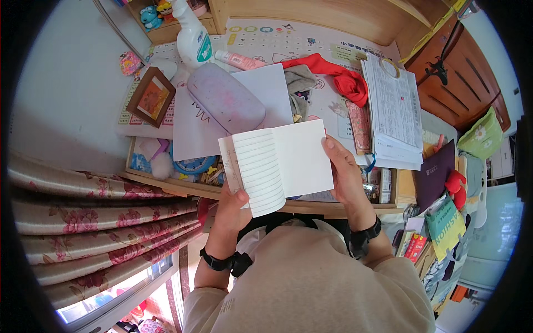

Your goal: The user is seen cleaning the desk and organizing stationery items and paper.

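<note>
Both hands hold a small open notebook in front of my chest, above a pulled-out desk drawer. Its left page is ruled with lines; the right one is blank white. My left hand grips the lower left edge, thumb on the pages, where a leaf with handwriting sticks out. The right edge is pinched by my right hand, its thumb on top and its fingers hidden behind. Just beyond the notebook lie a lilac pencil case and a white sheet of paper with a dark scribble.
The open drawer holds a blue round clock and small items. Around the desktop are a spray bottle, a wooden picture frame, a pink tube, a red cloth, a grey cloth and a paper stack bearing a tape roll.
</note>
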Demonstrator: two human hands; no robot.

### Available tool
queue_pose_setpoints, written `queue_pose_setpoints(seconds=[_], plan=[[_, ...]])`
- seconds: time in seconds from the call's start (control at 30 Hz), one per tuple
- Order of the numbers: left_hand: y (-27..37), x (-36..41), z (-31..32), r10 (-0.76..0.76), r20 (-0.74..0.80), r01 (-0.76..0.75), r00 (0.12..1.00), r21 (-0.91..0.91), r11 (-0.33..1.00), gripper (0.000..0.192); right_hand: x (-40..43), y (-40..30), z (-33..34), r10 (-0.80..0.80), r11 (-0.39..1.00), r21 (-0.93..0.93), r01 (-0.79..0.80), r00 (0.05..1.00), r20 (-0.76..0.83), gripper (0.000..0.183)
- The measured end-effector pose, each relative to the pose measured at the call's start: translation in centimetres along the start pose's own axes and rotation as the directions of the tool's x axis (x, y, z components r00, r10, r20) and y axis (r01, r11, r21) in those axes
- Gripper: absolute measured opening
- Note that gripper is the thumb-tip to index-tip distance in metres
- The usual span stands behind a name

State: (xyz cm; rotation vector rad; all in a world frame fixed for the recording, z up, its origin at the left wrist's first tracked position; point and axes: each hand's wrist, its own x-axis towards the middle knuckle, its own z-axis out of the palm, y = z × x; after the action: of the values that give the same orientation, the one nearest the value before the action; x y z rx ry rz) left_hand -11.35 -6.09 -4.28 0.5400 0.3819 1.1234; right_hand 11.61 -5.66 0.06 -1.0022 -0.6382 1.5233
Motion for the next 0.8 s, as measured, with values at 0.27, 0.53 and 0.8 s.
queue_pose_setpoints(seconds=[0.27, 0.53, 0.8], plan=[[-0.5, -0.3, -0.4, -0.033, 0.016, 0.034, 0.999, -0.056, 0.998, 0.069, -0.1, 0.4, -0.1, -0.002, 0.999, 0.047, 0.003, 1.000, -0.011, 0.039], [0.0, 0.5, 0.6, -0.169, -0.102, 0.150, 0.980, -0.167, 0.974, 0.053, 0.1, 1.0, -0.9, 0.047, 0.997, 0.058, -0.045, 0.998, -0.037, 0.040], [0.0, 0.8, 3.6, 0.070, 0.142, -0.158, 0.987, 0.929, 0.336, 0.061, -0.5, 3.6, -0.4, 0.171, 0.985, -0.052, -0.165, 0.975, 0.140, 0.042]])
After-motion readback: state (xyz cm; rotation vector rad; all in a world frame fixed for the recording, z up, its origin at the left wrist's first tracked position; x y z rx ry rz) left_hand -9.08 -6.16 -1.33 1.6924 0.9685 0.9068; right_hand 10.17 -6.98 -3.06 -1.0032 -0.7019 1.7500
